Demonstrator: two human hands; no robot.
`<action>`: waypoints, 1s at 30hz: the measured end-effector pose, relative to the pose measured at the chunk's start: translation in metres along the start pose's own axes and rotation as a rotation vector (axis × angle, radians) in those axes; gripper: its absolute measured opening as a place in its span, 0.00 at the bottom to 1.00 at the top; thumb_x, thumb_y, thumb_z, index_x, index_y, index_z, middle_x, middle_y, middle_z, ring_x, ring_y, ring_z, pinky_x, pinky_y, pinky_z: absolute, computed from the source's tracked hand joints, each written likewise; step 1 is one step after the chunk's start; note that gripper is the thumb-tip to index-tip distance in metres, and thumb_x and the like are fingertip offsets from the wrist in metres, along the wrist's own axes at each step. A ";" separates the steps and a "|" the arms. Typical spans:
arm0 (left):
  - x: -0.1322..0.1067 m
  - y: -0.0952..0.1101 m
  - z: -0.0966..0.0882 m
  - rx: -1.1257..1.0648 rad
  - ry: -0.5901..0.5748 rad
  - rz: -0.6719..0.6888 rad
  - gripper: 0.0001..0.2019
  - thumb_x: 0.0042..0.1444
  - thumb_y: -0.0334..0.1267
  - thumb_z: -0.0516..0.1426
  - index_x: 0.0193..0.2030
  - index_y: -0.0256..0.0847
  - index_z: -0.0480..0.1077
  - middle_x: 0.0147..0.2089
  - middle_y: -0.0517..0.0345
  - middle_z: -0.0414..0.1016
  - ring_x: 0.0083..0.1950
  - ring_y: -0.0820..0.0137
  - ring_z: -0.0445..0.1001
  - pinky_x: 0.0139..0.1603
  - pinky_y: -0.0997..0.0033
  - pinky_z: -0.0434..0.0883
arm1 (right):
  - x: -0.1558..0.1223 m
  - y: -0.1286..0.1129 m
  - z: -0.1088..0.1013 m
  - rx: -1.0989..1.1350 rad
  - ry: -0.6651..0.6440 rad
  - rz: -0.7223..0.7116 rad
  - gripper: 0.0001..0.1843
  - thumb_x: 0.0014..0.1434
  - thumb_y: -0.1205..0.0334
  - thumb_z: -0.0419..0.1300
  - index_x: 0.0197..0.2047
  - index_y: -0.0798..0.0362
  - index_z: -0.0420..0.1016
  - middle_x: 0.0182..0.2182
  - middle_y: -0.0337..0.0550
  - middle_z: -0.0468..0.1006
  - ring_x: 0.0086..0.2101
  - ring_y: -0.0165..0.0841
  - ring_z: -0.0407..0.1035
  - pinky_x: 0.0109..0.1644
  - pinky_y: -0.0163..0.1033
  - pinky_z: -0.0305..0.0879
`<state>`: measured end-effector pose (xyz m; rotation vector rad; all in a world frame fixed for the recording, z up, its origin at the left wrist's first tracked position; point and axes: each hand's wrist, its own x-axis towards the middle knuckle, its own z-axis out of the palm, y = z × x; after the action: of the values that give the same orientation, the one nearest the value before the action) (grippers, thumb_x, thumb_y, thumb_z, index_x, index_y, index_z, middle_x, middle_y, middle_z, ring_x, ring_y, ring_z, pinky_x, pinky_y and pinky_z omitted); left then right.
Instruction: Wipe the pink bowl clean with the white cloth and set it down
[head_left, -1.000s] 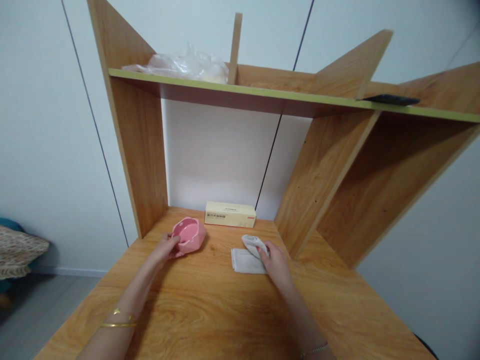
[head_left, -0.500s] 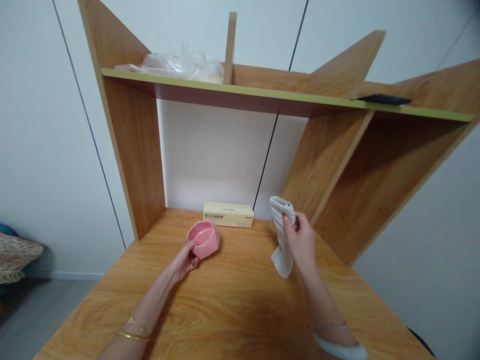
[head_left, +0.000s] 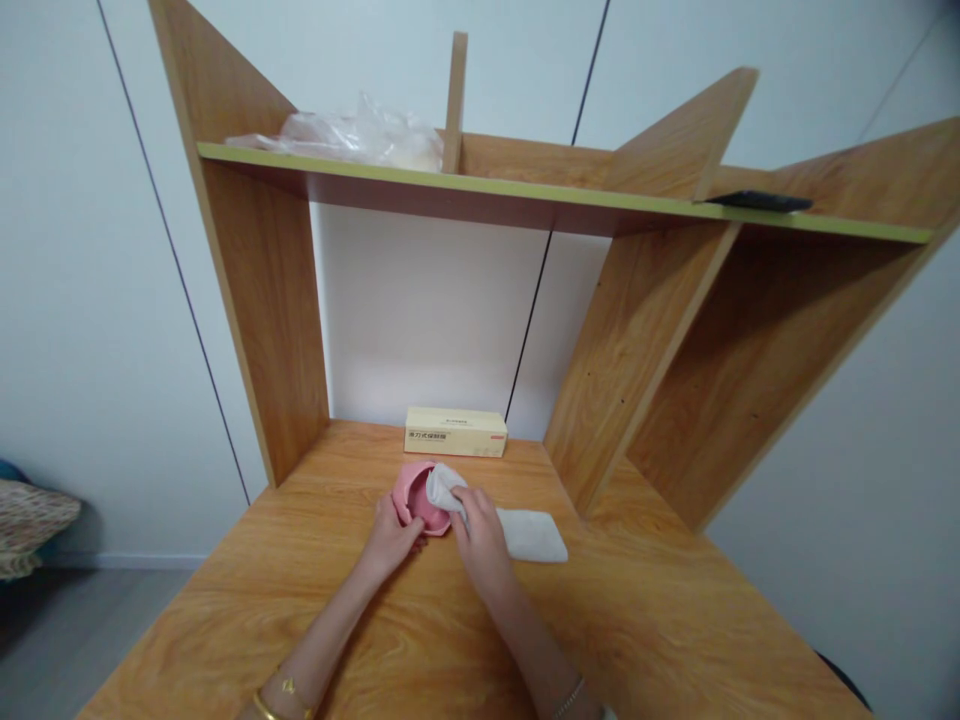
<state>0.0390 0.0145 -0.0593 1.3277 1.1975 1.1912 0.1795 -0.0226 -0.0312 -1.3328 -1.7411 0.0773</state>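
A pink faceted bowl (head_left: pixel 411 487) is tilted with its hollow facing me and to the right. My left hand (head_left: pixel 392 540) grips its lower left rim, thumb at the front edge. In my right hand (head_left: pixel 478 532) is a folded white cloth (head_left: pixel 534 536), pinched between thumb and fingers. One end of the cloth lies inside the bowl against its right wall; the other end hangs out to the right of my hand, over the desk. Part of the cloth is hidden behind my right hand.
A long cream cardboard box (head_left: pixel 455 432) stands on the wooden desk (head_left: pixel 420 630) behind the bowl. Above runs a shelf (head_left: pixel 510 192) holding a clear plastic bag (head_left: pixel 352 138) and a flat black object (head_left: pixel 761 201). Upright wooden panels flank the desk's back.
My right hand has brought the cloth left and down into the bowl. My left hand has moved slightly right and tipped the bowl toward the cloth.
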 end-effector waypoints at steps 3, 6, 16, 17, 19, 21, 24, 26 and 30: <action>-0.002 -0.002 0.002 -0.010 -0.014 -0.026 0.19 0.45 0.45 0.58 0.38 0.39 0.55 0.21 0.68 0.64 0.16 0.76 0.67 0.15 0.77 0.64 | -0.005 -0.001 0.006 -0.029 -0.004 -0.016 0.11 0.55 0.62 0.53 0.41 0.51 0.71 0.36 0.45 0.70 0.39 0.36 0.64 0.44 0.40 0.61; -0.006 0.001 0.002 -0.002 -0.015 -0.037 0.20 0.44 0.47 0.58 0.37 0.40 0.54 0.21 0.68 0.65 0.17 0.75 0.67 0.16 0.76 0.65 | -0.006 0.001 0.007 -0.049 0.026 0.021 0.11 0.57 0.58 0.52 0.39 0.51 0.71 0.35 0.45 0.69 0.39 0.36 0.65 0.44 0.40 0.60; -0.022 0.018 0.009 0.306 0.015 0.188 0.25 0.45 0.47 0.57 0.45 0.36 0.55 0.40 0.50 0.72 0.39 0.64 0.73 0.39 0.65 0.70 | 0.000 0.000 0.003 -0.408 -0.206 0.552 0.42 0.52 0.49 0.54 0.63 0.62 0.42 0.31 0.52 0.79 0.37 0.45 0.72 0.45 0.46 0.54; -0.024 0.020 0.011 0.331 -0.002 0.200 0.27 0.45 0.47 0.57 0.48 0.36 0.54 0.42 0.47 0.71 0.41 0.63 0.73 0.40 0.64 0.69 | 0.001 0.002 0.004 -0.399 -0.226 0.571 0.41 0.53 0.51 0.53 0.63 0.61 0.41 0.32 0.52 0.79 0.37 0.44 0.72 0.45 0.45 0.55; -0.028 0.025 0.014 0.396 -0.025 0.213 0.31 0.45 0.46 0.57 0.53 0.35 0.52 0.45 0.45 0.70 0.44 0.61 0.72 0.42 0.63 0.68 | 0.002 0.006 0.004 -0.365 -0.224 0.603 0.39 0.53 0.54 0.53 0.63 0.60 0.42 0.33 0.51 0.79 0.38 0.42 0.73 0.42 0.42 0.57; -0.030 0.029 0.016 0.456 -0.025 0.204 0.33 0.44 0.44 0.57 0.55 0.35 0.50 0.46 0.45 0.70 0.44 0.60 0.72 0.43 0.63 0.68 | 0.003 0.011 0.003 -0.330 -0.184 0.636 0.38 0.53 0.55 0.53 0.63 0.59 0.43 0.33 0.49 0.79 0.36 0.40 0.73 0.36 0.38 0.58; -0.033 0.034 0.017 0.520 -0.026 0.171 0.33 0.44 0.43 0.57 0.56 0.35 0.50 0.45 0.45 0.71 0.43 0.59 0.73 0.41 0.64 0.68 | 0.005 0.017 -0.001 -0.375 -0.076 0.627 0.38 0.53 0.55 0.53 0.63 0.59 0.45 0.28 0.47 0.78 0.31 0.40 0.73 0.31 0.36 0.57; -0.034 0.037 0.018 0.560 -0.041 0.159 0.33 0.44 0.42 0.56 0.57 0.35 0.50 0.46 0.44 0.72 0.42 0.59 0.73 0.39 0.65 0.68 | 0.006 0.018 -0.004 -0.438 -0.009 0.535 0.37 0.54 0.55 0.53 0.62 0.60 0.46 0.24 0.45 0.77 0.29 0.39 0.72 0.34 0.38 0.56; -0.037 0.041 0.017 0.591 -0.048 0.150 0.35 0.42 0.42 0.57 0.57 0.35 0.51 0.45 0.44 0.72 0.41 0.58 0.74 0.35 0.67 0.67 | 0.005 0.020 -0.004 -0.461 0.013 0.385 0.36 0.54 0.56 0.54 0.62 0.60 0.46 0.25 0.44 0.78 0.30 0.39 0.72 0.39 0.40 0.54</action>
<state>0.0575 -0.0255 -0.0219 1.8960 1.5015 0.9275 0.1970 -0.0126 -0.0363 -1.9902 -1.5210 -0.1246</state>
